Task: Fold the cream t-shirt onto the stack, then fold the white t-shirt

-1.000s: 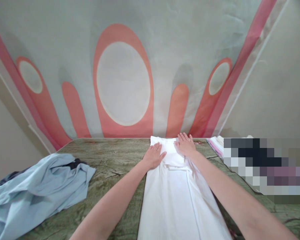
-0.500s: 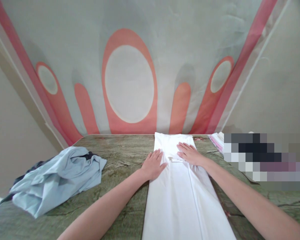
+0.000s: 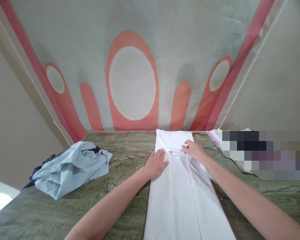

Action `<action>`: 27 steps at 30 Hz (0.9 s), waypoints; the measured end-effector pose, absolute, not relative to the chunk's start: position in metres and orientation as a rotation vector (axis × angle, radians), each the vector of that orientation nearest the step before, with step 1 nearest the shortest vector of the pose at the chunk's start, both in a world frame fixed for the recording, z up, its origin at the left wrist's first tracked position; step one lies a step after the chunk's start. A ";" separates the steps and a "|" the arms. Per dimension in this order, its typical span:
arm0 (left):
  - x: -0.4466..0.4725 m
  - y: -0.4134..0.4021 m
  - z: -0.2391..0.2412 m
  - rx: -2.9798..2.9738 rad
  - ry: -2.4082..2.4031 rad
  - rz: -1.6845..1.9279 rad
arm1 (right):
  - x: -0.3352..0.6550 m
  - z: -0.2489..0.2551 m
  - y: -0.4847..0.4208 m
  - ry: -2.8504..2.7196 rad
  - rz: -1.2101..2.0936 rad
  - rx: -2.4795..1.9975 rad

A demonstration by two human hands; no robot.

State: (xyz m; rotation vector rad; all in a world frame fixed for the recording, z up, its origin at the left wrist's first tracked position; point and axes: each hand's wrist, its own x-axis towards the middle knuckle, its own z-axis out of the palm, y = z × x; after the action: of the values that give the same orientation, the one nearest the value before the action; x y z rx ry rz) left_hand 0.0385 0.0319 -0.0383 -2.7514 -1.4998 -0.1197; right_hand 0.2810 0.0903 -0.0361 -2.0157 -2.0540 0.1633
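A long white garment [image 3: 185, 196] lies folded into a narrow strip on the green marbled table [image 3: 120, 186], running from the far edge toward me. My left hand [image 3: 156, 164] rests flat with fingers spread on the garment's left edge. My right hand [image 3: 194, 150] is on the upper part of the cloth with its fingers curled, pinching a fold of the white fabric near a small seam.
A crumpled light blue garment [image 3: 72, 166] with dark cloth under it lies at the left. Folded white and pink cloth [image 3: 216, 137] sits at the far right beside a blurred patch. A grey and pink patterned curtain [image 3: 132, 76] hangs behind the table.
Both hands have slid toward me along the white garment. My right hand went from lying flat to pinching the fabric. The view has shifted right.
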 end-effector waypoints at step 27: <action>0.039 0.026 -0.047 -2.720 -1.486 -0.193 | 0.269 -0.024 0.052 -2.367 -0.284 -1.627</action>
State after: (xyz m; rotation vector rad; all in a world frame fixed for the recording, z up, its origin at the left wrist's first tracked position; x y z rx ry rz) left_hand 0.0388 0.0260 -0.0474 -2.7203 -1.4862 -0.1934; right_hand 0.2689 0.0521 -0.0242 -1.6269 -2.3665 -0.2841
